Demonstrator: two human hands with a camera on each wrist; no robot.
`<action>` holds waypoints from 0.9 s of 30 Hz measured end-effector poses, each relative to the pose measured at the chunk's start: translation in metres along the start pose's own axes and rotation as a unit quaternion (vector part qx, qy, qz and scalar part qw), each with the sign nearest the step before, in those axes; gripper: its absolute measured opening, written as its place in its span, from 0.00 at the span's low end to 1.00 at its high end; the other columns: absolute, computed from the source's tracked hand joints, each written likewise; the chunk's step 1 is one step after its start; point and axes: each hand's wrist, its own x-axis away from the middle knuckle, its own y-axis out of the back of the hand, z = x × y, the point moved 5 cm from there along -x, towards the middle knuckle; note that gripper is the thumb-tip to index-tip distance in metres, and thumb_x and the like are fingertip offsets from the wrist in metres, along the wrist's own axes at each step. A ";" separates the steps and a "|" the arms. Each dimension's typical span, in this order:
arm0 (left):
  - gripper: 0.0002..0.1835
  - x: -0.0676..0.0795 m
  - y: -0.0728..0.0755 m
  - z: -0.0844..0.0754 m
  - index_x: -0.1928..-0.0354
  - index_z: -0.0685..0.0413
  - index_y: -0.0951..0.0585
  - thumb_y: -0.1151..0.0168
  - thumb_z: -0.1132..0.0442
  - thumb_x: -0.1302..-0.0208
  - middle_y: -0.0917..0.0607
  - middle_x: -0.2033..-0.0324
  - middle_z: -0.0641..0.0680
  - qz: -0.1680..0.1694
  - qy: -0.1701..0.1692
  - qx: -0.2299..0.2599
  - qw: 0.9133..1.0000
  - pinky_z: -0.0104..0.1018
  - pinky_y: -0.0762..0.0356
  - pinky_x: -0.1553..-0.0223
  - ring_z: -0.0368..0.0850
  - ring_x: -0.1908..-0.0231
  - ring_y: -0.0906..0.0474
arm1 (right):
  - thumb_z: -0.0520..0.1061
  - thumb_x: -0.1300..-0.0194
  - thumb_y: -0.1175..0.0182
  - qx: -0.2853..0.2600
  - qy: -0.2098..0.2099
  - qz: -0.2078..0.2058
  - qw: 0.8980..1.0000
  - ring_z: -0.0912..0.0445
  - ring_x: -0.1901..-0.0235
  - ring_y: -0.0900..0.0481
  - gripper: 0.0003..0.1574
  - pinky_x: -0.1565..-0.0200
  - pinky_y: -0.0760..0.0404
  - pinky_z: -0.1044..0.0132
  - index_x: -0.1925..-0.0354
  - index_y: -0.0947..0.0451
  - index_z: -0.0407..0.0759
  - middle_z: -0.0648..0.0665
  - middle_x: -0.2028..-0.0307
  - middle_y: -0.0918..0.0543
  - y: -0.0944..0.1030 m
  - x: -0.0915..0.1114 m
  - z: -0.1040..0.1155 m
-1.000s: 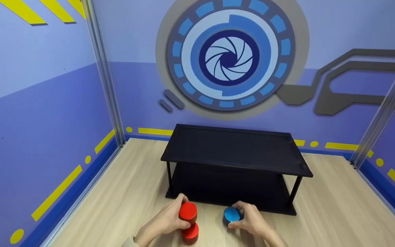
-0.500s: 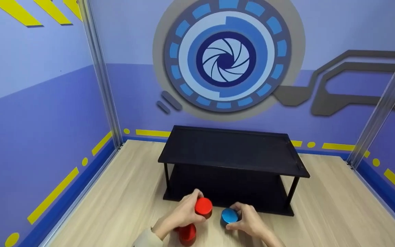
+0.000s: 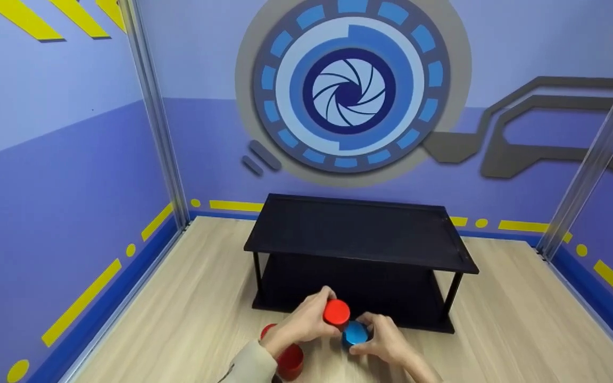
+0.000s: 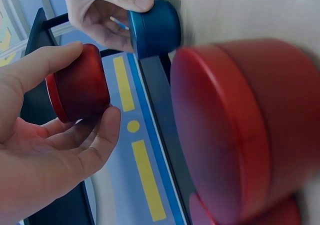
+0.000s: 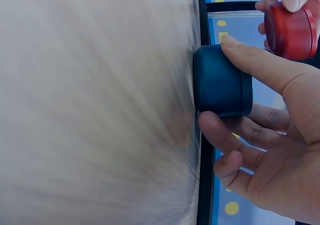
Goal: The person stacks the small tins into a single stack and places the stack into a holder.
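My left hand [image 3: 309, 320] grips a small round red tin [image 3: 337, 313] between thumb and fingers. In the left wrist view this red tin [image 4: 82, 85] is raised clear of the tabletop. Close to its right, a matching blue tin [image 3: 356, 335] stands on the table in front of the black rack. My right hand [image 3: 389, 343] holds the blue tin by its sides, with thumb and fingers around it [image 5: 220, 82]. Two more red tins stand by my left wrist: one nearer me [image 3: 291, 363], and another [image 3: 267, 330] partly covered by my forearm.
A black two-tier rack [image 3: 359, 229] stands just beyond both hands, its lower shelf [image 3: 338, 282] open toward me. Wood-grain table [image 3: 200, 276] extends on both sides of it. Blue-purple panels [image 3: 205, 138] with metal corner posts [image 3: 160, 117] enclose the back and sides.
My left hand has lifted its red tin off the other red tin and carried it right, up beside the blue one. My right hand stays on the blue tin.
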 end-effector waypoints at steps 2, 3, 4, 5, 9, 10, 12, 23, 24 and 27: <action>0.30 -0.003 -0.004 -0.001 0.53 0.47 0.32 0.23 0.61 0.55 0.22 0.60 0.48 0.006 0.006 0.002 1.000 0.31 0.26 0.59 0.39 0.59 0.26 | 0.49 0.59 0.22 -0.001 -0.002 0.002 1.000 0.59 0.67 0.23 0.33 0.67 0.25 0.73 0.56 0.21 0.35 0.42 0.60 0.15 0.000 0.000 0.000; 0.30 -0.005 -0.007 -0.001 0.53 0.47 0.32 0.23 0.61 0.55 0.22 0.60 0.48 0.008 0.007 0.000 1.000 0.31 0.26 0.59 0.39 0.60 0.26 | 0.49 0.59 0.22 -0.001 -0.003 0.003 1.000 0.59 0.67 0.23 0.34 0.68 0.25 0.73 0.56 0.21 0.34 0.41 0.60 0.15 0.000 0.000 0.000; 0.31 -0.006 -0.009 -0.001 0.53 0.47 0.32 0.23 0.61 0.56 0.22 0.60 0.48 0.009 0.007 -0.002 1.000 0.30 0.26 0.60 0.38 0.61 0.26 | 0.49 0.59 0.22 -0.002 -0.004 0.005 1.000 0.59 0.68 0.23 0.34 0.68 0.25 0.73 0.55 0.21 0.34 0.41 0.60 0.15 0.000 0.000 0.000; 0.30 -0.007 -0.011 -0.002 0.53 0.47 0.32 0.23 0.61 0.56 0.22 0.61 0.48 0.010 0.008 -0.003 1.000 0.30 0.26 0.60 0.38 0.61 0.26 | 0.49 0.59 0.22 -0.003 -0.004 0.008 1.000 0.58 0.68 0.23 0.34 0.69 0.25 0.73 0.55 0.21 0.34 0.41 0.61 0.15 0.000 0.000 0.000; 0.30 -0.011 -0.017 -0.003 0.52 0.49 0.31 0.23 0.61 0.55 0.22 0.61 0.49 0.017 0.009 0.003 1.000 0.31 0.25 0.62 0.39 0.63 0.25 | 0.49 0.59 0.22 -0.001 0.003 0.012 1.000 0.58 0.69 0.22 0.33 0.70 0.25 0.73 0.56 0.21 0.35 0.41 0.62 0.15 0.001 0.000 0.000; 0.30 -0.012 -0.018 -0.003 0.52 0.50 0.31 0.23 0.62 0.55 0.22 0.61 0.49 0.018 0.010 0.004 1.000 0.31 0.25 0.62 0.40 0.63 0.25 | 0.49 0.59 0.22 0.000 0.005 0.013 1.000 0.58 0.69 0.22 0.33 0.70 0.25 0.73 0.56 0.21 0.35 0.42 0.63 0.15 0.001 -0.001 0.000; 0.30 -0.013 -0.021 -0.003 0.53 0.50 0.31 0.23 0.62 0.55 0.22 0.62 0.50 0.020 0.013 0.006 1.000 0.32 0.25 0.63 0.41 0.63 0.25 | 0.49 0.59 0.22 0.002 0.007 0.012 1.000 0.59 0.70 0.22 0.31 0.70 0.25 0.73 0.58 0.21 0.37 0.44 0.64 0.15 0.002 -0.001 0.000; 0.30 -0.020 -0.035 -0.003 0.53 0.49 0.31 0.22 0.61 0.56 0.20 0.61 0.48 0.030 0.022 -0.007 0.999 0.31 0.25 0.63 0.40 0.63 0.24 | 0.48 0.60 0.21 -0.021 0.005 0.012 1.000 0.58 0.69 0.21 0.30 0.69 0.25 0.73 0.59 0.21 0.38 0.46 0.65 0.15 0.002 0.000 0.000; 0.30 -0.020 -0.036 -0.004 0.53 0.49 0.31 0.22 0.61 0.56 0.20 0.61 0.48 0.030 0.023 -0.008 0.999 0.31 0.24 0.63 0.40 0.63 0.24 | 0.48 0.60 0.21 -0.020 0.007 0.010 1.000 0.58 0.69 0.21 0.30 0.69 0.25 0.73 0.60 0.21 0.38 0.46 0.65 0.15 0.002 0.000 0.000; 0.30 -0.021 -0.037 -0.005 0.54 0.50 0.31 0.22 0.61 0.56 0.20 0.60 0.49 0.023 0.017 -0.012 1.000 0.31 0.24 0.62 0.41 0.63 0.23 | 0.48 0.60 0.21 -0.022 0.009 0.007 1.000 0.58 0.69 0.21 0.31 0.68 0.24 0.73 0.59 0.21 0.38 0.46 0.66 0.15 0.002 0.000 0.000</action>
